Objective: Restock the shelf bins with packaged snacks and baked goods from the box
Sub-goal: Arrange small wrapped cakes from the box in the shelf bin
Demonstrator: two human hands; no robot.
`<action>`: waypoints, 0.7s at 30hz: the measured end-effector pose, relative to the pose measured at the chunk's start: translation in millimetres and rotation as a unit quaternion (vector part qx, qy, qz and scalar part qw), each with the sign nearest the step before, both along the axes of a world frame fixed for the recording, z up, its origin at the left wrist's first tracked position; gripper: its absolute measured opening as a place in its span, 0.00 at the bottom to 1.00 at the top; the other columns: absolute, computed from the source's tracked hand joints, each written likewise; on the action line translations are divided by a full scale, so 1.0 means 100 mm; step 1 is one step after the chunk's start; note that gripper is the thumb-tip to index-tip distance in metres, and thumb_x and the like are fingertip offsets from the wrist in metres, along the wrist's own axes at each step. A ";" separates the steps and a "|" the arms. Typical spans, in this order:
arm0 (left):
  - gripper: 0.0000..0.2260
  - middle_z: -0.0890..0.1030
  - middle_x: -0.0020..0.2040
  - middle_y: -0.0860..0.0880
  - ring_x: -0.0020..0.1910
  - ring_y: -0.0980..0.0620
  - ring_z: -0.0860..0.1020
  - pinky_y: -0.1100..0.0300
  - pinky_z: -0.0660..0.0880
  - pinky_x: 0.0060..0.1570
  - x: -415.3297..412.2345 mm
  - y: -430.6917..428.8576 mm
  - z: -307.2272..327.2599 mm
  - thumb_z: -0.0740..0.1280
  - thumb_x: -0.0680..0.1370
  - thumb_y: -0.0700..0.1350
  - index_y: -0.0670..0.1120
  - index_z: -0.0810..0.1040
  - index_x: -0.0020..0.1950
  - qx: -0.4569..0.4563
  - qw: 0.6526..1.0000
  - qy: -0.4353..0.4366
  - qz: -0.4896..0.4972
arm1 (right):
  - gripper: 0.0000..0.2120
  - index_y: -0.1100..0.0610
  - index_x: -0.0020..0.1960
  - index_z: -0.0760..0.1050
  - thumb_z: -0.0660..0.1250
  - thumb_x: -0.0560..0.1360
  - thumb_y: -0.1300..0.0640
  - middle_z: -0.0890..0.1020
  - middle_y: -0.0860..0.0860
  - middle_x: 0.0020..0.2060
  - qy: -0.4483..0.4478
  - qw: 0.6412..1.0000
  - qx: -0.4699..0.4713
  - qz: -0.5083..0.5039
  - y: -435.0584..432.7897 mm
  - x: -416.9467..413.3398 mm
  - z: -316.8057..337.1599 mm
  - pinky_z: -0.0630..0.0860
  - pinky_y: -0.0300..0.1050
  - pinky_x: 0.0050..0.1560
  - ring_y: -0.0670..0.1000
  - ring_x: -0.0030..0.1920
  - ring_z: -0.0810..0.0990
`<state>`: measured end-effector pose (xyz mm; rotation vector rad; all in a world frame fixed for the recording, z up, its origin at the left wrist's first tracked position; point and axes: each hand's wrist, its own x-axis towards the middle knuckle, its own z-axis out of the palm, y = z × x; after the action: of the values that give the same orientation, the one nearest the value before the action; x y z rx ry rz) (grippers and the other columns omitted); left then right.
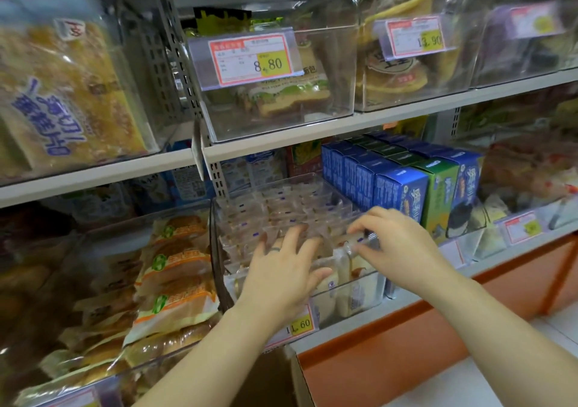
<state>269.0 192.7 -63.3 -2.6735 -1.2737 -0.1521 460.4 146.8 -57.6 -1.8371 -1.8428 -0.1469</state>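
As R hand [397, 244] pinches pkt [342, 261], bin [370, 283] holds more.

My way into the clear bin [359, 300] is its open top, below the upper shelf [312, 131] front edge; wrapped cakes [281, 206] fill its rear, blue boxes [400, 188] flank its right wall, bread packs [176, 281] its left.

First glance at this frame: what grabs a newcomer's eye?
Both hands sit at centre over the clear bin: the left hand lies spread on the stacked packs, and the right hand pinches a single pack at the bin's right side. Right of it stands a row of blue boxes; above, a red-and-yellow price tag on the upper bin reads 8.80.
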 end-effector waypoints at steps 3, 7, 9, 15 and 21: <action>0.33 0.62 0.75 0.51 0.70 0.50 0.68 0.41 0.55 0.70 0.03 -0.03 -0.04 0.38 0.75 0.65 0.52 0.55 0.76 0.024 0.999 -0.001 0.034 | 0.19 0.48 0.69 0.69 0.61 0.79 0.48 0.72 0.44 0.65 0.017 0.999 0.039 0.026 0.13 -0.10 0.08 0.67 0.48 0.64 0.48 0.63 0.67; 0.29 0.83 0.53 0.49 0.52 0.49 0.81 0.38 0.74 0.54 0.01 0.01 -0.04 0.49 0.73 0.62 0.47 0.80 0.59 0.029 0.999 0.030 0.025 | 0.25 0.49 0.74 0.62 0.46 0.80 0.41 0.64 0.46 0.73 -0.064 0.996 -0.058 0.012 0.35 -0.18 -0.07 0.54 0.48 0.72 0.49 0.73 0.59; 0.25 0.83 0.50 0.51 0.49 0.51 0.82 0.41 0.77 0.49 -0.06 0.01 -0.04 0.52 0.73 0.60 0.49 0.81 0.56 0.045 0.999 0.021 -0.002 | 0.25 0.47 0.69 0.67 0.43 0.79 0.40 0.69 0.45 0.70 -0.101 0.993 -0.061 -0.003 0.31 -0.14 -0.10 0.58 0.48 0.68 0.49 0.69 0.65; 0.18 0.82 0.53 0.51 0.53 0.48 0.80 0.44 0.78 0.48 -0.16 0.08 -0.16 0.65 0.71 0.59 0.54 0.79 0.58 0.100 0.993 0.007 -0.065 | 0.17 0.43 0.69 0.64 0.50 0.81 0.45 0.72 0.41 0.64 -0.162 0.982 -0.098 -0.018 0.09 -0.08 0.00 0.60 0.47 0.62 0.49 0.65 0.67; 0.23 0.81 0.55 0.46 0.53 0.45 0.80 0.36 0.74 0.51 -0.01 0.09 0.01 0.53 0.72 0.63 0.55 0.81 0.55 0.033 0.999 0.037 -0.022 | 0.18 0.48 0.69 0.69 0.52 0.82 0.48 0.72 0.46 0.68 -0.086 0.994 -0.061 0.035 0.40 -0.17 0.18 0.62 0.49 0.69 0.51 0.67 0.68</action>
<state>268.4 202.0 -62.3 -2.6259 -1.1690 -0.0984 443.1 186.9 -39.4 -1.8904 -2.0737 -0.1765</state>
